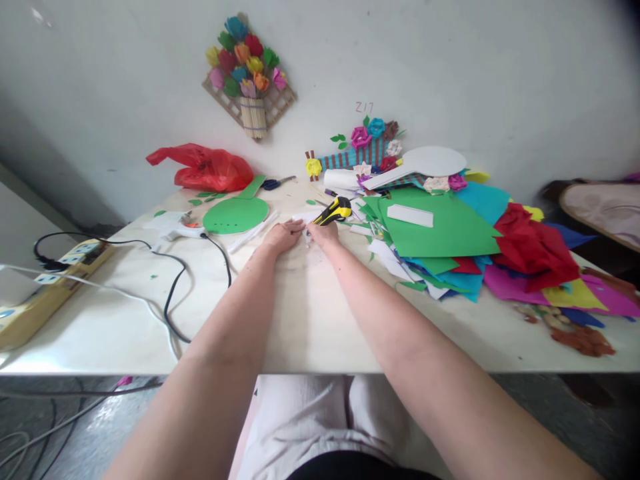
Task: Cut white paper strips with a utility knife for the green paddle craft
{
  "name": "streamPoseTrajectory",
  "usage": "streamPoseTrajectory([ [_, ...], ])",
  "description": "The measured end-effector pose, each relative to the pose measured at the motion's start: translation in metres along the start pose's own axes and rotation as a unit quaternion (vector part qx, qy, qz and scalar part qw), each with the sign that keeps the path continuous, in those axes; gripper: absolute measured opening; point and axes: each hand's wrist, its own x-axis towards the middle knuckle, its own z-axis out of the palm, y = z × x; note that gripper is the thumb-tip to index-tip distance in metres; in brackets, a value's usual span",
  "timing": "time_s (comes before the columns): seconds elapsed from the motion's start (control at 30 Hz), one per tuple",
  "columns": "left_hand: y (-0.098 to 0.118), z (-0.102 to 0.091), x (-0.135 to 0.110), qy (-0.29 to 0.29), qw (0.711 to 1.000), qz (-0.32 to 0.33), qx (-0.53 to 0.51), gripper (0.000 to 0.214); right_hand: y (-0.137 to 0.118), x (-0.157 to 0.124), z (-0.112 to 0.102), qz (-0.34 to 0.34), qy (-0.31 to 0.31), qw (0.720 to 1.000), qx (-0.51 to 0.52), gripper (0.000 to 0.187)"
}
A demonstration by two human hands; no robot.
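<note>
My left hand (pixel 283 236) lies flat on the white table (pixel 300 313), fingers pressed down on a small white paper piece (pixel 306 218). My right hand (pixel 324 233) is closed round a yellow and black utility knife (pixel 334 211), its tip at the paper just beside my left fingertips. Both forearms reach out from the table's near edge.
A green paper paddle shape (pixel 236 213), a white glue gun (pixel 173 225) with black cord (pixel 173 293), blue scissors (pixel 273 183) and a red plastic bag (pixel 207 168) lie left. A power strip (pixel 50 287) sits far left. Coloured paper sheets (pixel 450 230) pile up right.
</note>
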Motion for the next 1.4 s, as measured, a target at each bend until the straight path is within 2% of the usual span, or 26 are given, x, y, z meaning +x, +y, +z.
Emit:
streamPoseTrajectory([
  [0.33, -0.0003, -0.0011, -0.0013, 0.012, 1.0, 0.004, -0.025, 0.047, -0.0054, -0.0061, -0.0075, -0.001, -0.02, 1.0, -0.012, 0.011],
  [1.4, 0.0008, 0.0004, -0.0019, 0.023, 0.999, -0.001, -0.03, 0.048, 0.0028, -0.0024, -0.0074, -0.024, -0.026, 0.999, 0.001, 0.008],
])
